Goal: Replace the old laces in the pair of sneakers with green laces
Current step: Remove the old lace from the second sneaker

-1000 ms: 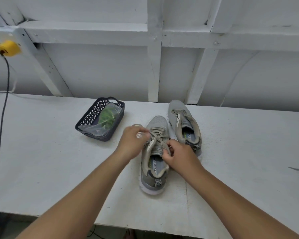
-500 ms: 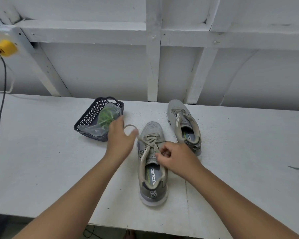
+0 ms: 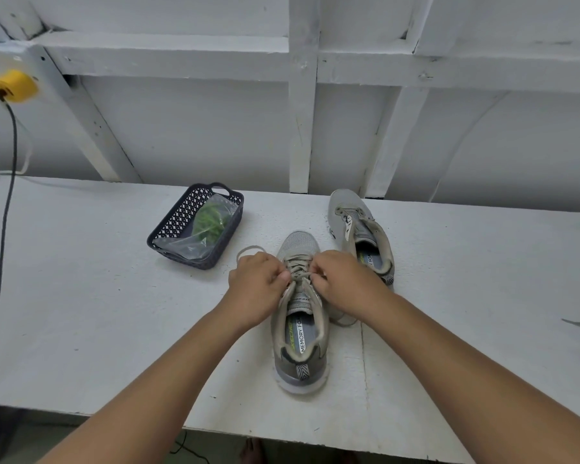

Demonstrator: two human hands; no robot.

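Grey cloth and a pale sole make up the near sneaker (image 3: 298, 316), which is set in the middle of the white table (image 3: 81, 296) with its toe pointed to twelve o'clock. The old lace (image 3: 297, 267) is still threaded across its front, and it is being picked at from both sides. The left hand (image 3: 257, 286), at nine o'clock of the laces, is curled shut, and the lace seems to be pinched in its fingertips; a loose loop of lace is seen poking out behind it at eleven o'clock. The right hand (image 3: 344, 284), at three o'clock of the laces, is also curled, and a bit of lace seems to be nipped between its fingertips. The second sneaker (image 3: 359, 232) is stood at one o'clock of the first, just beside it, and most of its eyelets look bare, though a bit of lace may be left near the toe. At ten o'clock a dark basket (image 3: 185, 212) is placed, and the green laces (image 3: 210, 222) are kept inside it in a clear bag (image 3: 185, 244), not yet opened. So the task is judged to be early: one old lace is still to be pulled out, and both green laces are still to be put in.
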